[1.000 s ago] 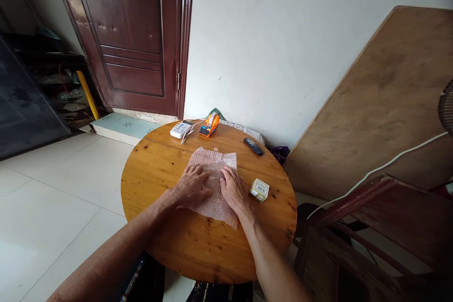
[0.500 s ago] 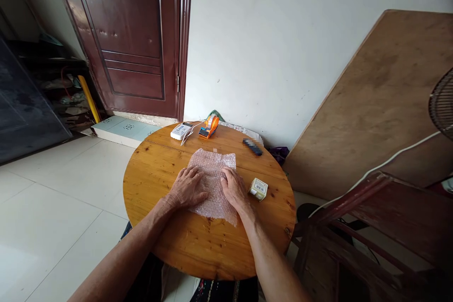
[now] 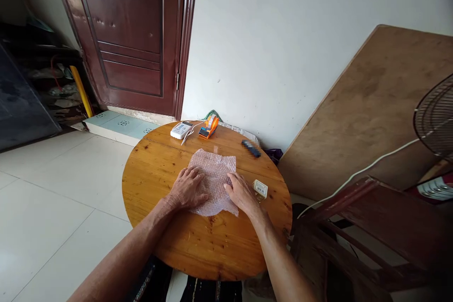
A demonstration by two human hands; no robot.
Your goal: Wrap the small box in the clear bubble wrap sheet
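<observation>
A sheet of bubble wrap [image 3: 213, 174] lies flat on the round wooden table [image 3: 184, 240]. My left hand [image 3: 186, 188] rests palm down on the sheet's left part with the fingers spread. At the sheet's right edge my right hand [image 3: 242, 192] lies flat with its fingers stretched out. A small pale box with a barcode label [image 3: 260, 188] sits just right of that hand, close to its fingers.
At the table's far edge sit a white device with a cord [image 3: 181, 130], an orange tape dispenser [image 3: 210, 127] and a dark small object [image 3: 251, 148]. A brown board [image 3: 375, 104] leans on the wall at right, beside a wooden chair [image 3: 368, 236] and a fan [image 3: 436, 118]. A dark door [image 3: 130, 37] stands at back left.
My right hand has slid right, off the middle of the bubble wrap toward the small box. The left hand has stayed on the sheet. The camera shifted slightly.
</observation>
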